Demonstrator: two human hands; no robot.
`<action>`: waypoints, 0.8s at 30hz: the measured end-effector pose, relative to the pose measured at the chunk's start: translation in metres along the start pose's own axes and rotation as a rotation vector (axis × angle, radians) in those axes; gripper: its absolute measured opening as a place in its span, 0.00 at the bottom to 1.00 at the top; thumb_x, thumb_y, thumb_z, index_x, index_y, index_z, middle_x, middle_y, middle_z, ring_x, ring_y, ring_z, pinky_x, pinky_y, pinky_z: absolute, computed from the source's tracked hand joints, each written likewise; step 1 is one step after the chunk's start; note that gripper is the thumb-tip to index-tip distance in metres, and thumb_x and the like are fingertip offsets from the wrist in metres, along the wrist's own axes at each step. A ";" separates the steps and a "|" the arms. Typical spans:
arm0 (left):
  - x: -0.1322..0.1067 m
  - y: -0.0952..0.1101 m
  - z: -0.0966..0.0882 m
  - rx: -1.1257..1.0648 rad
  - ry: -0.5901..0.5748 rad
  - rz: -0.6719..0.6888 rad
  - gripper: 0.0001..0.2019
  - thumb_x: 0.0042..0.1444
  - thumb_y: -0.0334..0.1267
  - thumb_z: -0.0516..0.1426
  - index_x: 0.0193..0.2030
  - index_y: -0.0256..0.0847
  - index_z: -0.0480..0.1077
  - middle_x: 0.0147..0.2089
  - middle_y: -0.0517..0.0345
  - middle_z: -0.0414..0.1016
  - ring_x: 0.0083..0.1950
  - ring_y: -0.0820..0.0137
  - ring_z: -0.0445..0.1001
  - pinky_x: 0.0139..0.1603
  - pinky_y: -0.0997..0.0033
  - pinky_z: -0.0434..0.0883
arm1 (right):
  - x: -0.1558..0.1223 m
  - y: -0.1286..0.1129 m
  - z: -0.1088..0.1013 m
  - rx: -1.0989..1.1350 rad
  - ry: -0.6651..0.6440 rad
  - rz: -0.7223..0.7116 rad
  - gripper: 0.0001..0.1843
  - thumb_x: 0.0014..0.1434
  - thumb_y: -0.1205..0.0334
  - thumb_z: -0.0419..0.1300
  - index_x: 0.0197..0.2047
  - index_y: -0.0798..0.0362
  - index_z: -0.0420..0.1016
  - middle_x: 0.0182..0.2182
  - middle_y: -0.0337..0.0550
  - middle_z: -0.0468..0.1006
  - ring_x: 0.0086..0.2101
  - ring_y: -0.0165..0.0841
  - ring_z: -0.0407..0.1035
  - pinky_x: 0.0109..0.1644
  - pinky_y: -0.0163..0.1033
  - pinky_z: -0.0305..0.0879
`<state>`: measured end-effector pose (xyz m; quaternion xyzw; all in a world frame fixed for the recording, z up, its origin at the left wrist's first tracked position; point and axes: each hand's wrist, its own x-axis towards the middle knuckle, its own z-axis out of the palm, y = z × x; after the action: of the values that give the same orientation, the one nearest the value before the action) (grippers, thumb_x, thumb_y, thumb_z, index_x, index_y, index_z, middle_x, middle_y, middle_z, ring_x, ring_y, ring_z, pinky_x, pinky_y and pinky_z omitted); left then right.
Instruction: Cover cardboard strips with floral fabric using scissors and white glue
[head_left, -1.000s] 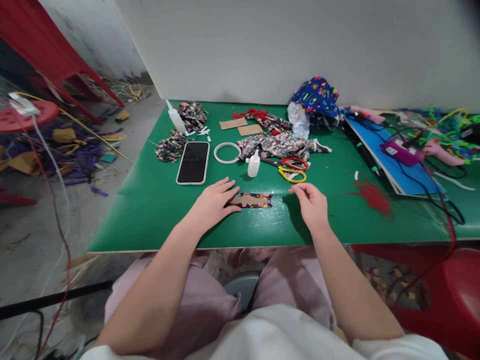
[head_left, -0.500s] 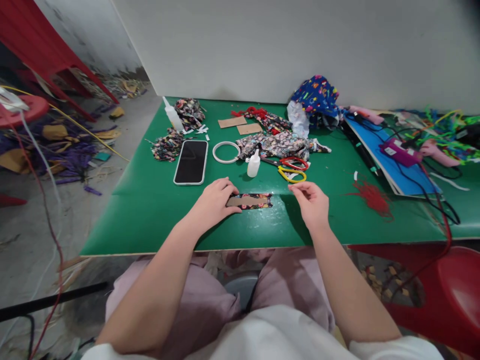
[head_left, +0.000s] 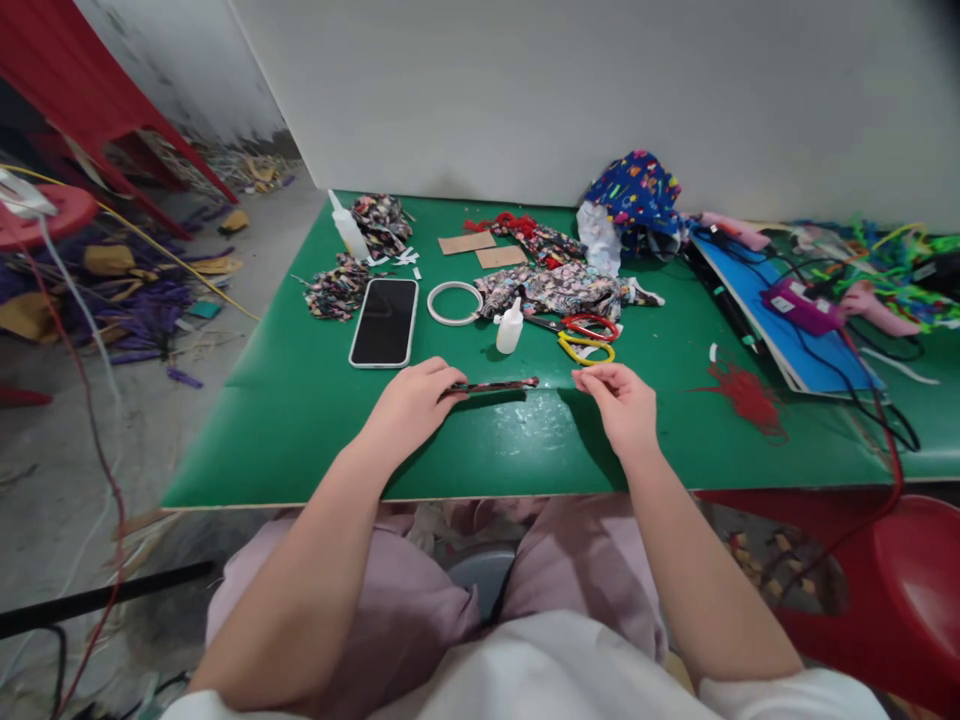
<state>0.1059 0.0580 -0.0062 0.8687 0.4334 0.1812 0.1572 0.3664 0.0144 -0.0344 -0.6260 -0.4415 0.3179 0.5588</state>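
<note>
My left hand [head_left: 415,405] pinches the left end of a narrow cardboard strip edged with dark floral fabric [head_left: 499,386]. The strip is turned nearly edge-on and casts a shadow on the tabletop below it. To its right, my right hand [head_left: 619,402] is closed in a pinch, thumb against fingertips, apart from the strip; whatever it holds is too small to make out. Just beyond the strip stands a small white glue bottle [head_left: 509,328]. Scissors with one red and one yellow handle [head_left: 586,347] lie close to my right hand.
On the green table [head_left: 300,440] lie a phone [head_left: 384,322], a white ring [head_left: 454,303], cardboard pieces [head_left: 501,257], floral fabric [head_left: 559,292] and another glue bottle [head_left: 347,228]. At right are red threads [head_left: 746,398], a blue folder [head_left: 817,345] and corded tools [head_left: 801,303].
My left hand has lifted the strip from lying flat, cardboard face up, to nearly edge-on, and its fingers have closed on the end. My right hand has barely moved.
</note>
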 end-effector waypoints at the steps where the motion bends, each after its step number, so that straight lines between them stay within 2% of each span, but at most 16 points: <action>1: -0.001 -0.002 -0.002 -0.009 0.050 -0.015 0.08 0.56 0.37 0.51 0.38 0.41 0.70 0.36 0.56 0.69 0.36 0.69 0.69 0.37 0.70 0.65 | 0.000 -0.001 0.000 -0.031 0.009 0.001 0.10 0.44 0.56 0.62 0.28 0.53 0.72 0.25 0.39 0.76 0.29 0.31 0.71 0.38 0.39 0.68; 6: -0.006 -0.005 -0.012 0.052 0.372 -0.069 0.08 0.54 0.33 0.52 0.36 0.43 0.71 0.36 0.56 0.70 0.39 0.69 0.69 0.41 0.69 0.66 | -0.003 -0.005 -0.001 -0.213 0.043 0.032 0.13 0.42 0.53 0.63 0.21 0.53 0.68 0.16 0.35 0.72 0.21 0.28 0.67 0.30 0.36 0.65; 10: -0.012 -0.006 -0.013 0.184 0.573 0.014 0.09 0.52 0.30 0.52 0.35 0.46 0.72 0.36 0.57 0.71 0.42 0.66 0.69 0.46 0.62 0.63 | -0.003 -0.003 0.001 -0.153 -0.003 0.029 0.11 0.48 0.53 0.59 0.26 0.53 0.72 0.24 0.39 0.77 0.26 0.30 0.71 0.36 0.38 0.67; 12: -0.014 -0.006 -0.011 0.194 0.640 0.090 0.10 0.51 0.29 0.53 0.35 0.48 0.72 0.36 0.57 0.72 0.42 0.66 0.69 0.46 0.61 0.63 | -0.002 -0.001 0.002 -0.069 -0.010 -0.004 0.09 0.48 0.55 0.59 0.29 0.52 0.72 0.29 0.40 0.78 0.32 0.31 0.72 0.41 0.39 0.67; 14: -0.015 -0.006 -0.009 0.198 0.686 0.131 0.11 0.51 0.29 0.52 0.35 0.49 0.73 0.35 0.58 0.72 0.43 0.67 0.69 0.46 0.61 0.63 | -0.002 0.000 0.003 -0.007 -0.009 -0.012 0.08 0.46 0.57 0.61 0.29 0.52 0.70 0.30 0.40 0.78 0.34 0.32 0.73 0.42 0.40 0.67; 19: -0.019 -0.001 -0.007 0.248 0.707 0.082 0.10 0.53 0.32 0.51 0.30 0.49 0.73 0.33 0.57 0.72 0.43 0.65 0.70 0.45 0.59 0.64 | -0.004 -0.002 0.003 -0.092 0.056 0.074 0.13 0.41 0.56 0.65 0.23 0.52 0.66 0.16 0.34 0.72 0.21 0.31 0.71 0.30 0.36 0.68; 24: -0.018 0.004 -0.010 0.198 0.854 0.271 0.10 0.49 0.26 0.54 0.32 0.47 0.71 0.35 0.59 0.73 0.43 0.67 0.72 0.43 0.62 0.67 | -0.004 -0.001 0.003 -0.084 0.021 0.047 0.10 0.47 0.55 0.61 0.26 0.53 0.70 0.23 0.39 0.77 0.28 0.31 0.73 0.37 0.38 0.69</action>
<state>0.0947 0.0420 0.0010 0.7759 0.3568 0.4998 -0.1445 0.3620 0.0122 -0.0343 -0.6623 -0.4337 0.3054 0.5292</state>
